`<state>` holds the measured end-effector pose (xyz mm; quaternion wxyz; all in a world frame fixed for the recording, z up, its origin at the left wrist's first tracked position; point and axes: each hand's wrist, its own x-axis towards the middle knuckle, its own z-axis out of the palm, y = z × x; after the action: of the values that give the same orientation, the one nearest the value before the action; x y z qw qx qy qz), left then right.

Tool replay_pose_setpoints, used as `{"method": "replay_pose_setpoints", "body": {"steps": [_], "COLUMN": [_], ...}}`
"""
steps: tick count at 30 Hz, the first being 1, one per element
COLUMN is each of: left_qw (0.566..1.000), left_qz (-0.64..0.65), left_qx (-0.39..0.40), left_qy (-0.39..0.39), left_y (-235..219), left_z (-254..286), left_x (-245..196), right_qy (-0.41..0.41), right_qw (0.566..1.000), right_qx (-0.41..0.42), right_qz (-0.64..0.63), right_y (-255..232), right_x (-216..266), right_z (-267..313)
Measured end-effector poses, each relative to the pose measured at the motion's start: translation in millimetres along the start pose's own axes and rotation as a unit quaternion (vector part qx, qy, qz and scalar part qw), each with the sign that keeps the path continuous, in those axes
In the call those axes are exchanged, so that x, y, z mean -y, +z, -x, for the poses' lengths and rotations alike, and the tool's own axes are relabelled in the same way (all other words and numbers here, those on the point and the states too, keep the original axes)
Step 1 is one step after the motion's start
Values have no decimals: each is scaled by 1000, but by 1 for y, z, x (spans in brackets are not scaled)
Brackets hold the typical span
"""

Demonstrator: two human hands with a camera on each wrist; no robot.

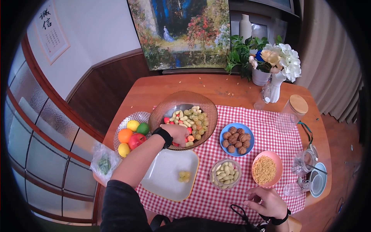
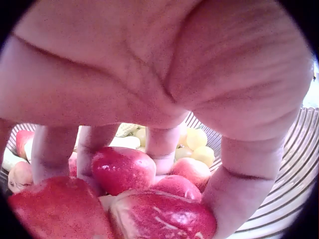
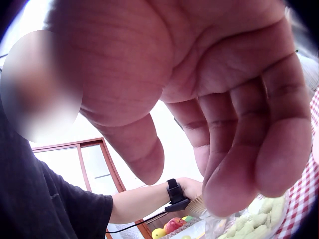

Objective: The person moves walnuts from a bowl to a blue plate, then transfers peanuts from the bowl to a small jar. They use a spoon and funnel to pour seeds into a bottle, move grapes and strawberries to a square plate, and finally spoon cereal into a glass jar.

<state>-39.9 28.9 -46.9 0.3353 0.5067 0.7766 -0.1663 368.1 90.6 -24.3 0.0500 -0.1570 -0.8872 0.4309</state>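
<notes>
My left hand (image 1: 180, 133) reaches into a ribbed brown glass bowl (image 1: 160, 106) that holds peanuts, grapes and small red fruits. In the left wrist view the fingers and thumb curl down around several small red fruits (image 2: 123, 170). Behind them show pale grapes (image 2: 197, 144). My right hand (image 1: 269, 203) hovers near the front of the table with loosely bent fingers and nothing in them. Closest to it are a pink bowl (image 1: 279, 162) of small yellow pieces and a clear dish of peanuts (image 1: 225, 174).
A white tray (image 1: 162, 170) with a few green grapes (image 1: 184, 176) lies before the brown bowl. Left of that bowl stands a glass bowl of fruit (image 1: 125, 136). A blue plate of walnuts (image 1: 235, 140), a lidded jar (image 1: 290, 114) and flowers (image 1: 284, 60) stand to the right.
</notes>
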Motion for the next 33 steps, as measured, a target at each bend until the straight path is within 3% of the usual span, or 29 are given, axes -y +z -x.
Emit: {"method": "replay_pose_setpoints", "body": {"steps": [4,6,9,10,12,18,21,25,28,31,33], "left_qw": [1000,994,992,992,999,999,998,998,997,980,916], "left_qz": [9,108,113,114,-33,46,30,31,71,175,366], "left_qx": [-4,0,9,9,-28,-3,-38,-44,-22,-84,-108], "left_qy": [5,-25,-51,-51,18,-27,34,19,23,34,126], "left_y": [-2,-5,-5,-4,-1,-8,-4,2,-4,-12,-15], "left_z": [7,16,20,17,5,11,7,6,18,44,66], "left_x": [0,1,0,1,8,0,12,18,19,27,36], "right_qy": [4,4,9,11,12,10,11,19,17,11,11], "right_qw": [1000,1000,1000,1000,1000,1000,1000,1000,1000,1000,1000], "right_qx": [1,0,2,3,4,-2,-8,-12,-9,-8,-8], "right_qz": [11,13,15,15,14,25,28,18,17,17,11], "right_y": [-1,-1,-1,0,0,-1,0,1,0,0,0], "right_x": [2,1,0,0,1,0,-2,-1,1,1,1], "right_z": [2,4,5,5,4,6,8,6,5,6,7]}}
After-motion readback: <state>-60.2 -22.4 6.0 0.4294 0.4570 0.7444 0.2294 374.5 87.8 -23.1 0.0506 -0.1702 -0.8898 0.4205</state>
